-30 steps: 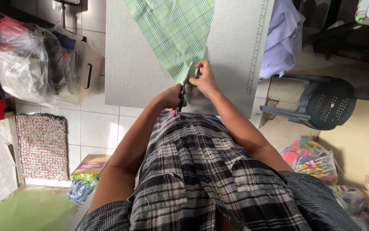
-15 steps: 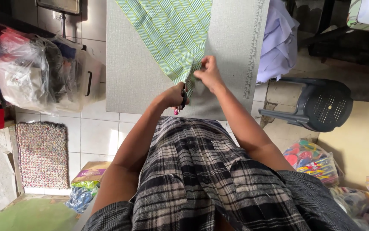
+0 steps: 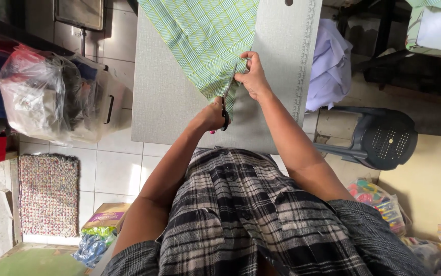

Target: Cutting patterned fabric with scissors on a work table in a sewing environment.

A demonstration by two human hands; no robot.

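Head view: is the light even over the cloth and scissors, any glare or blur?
Head view: daylight falls evenly on the green checked cloth and grey table, no glare; scissors sharp enough; right hand crisp; wide lens bends the edges; upper right corner dark.

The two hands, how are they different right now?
The left hand grips the scissors, while the right hand pinches the green checked cloth. The left hand sits nearer the person's body; the right hand reaches farther out over the grey table. The left hand is closed round the handles; the right hand holds only the cloth edge with its fingertips. Both are bare and work at the same cut.
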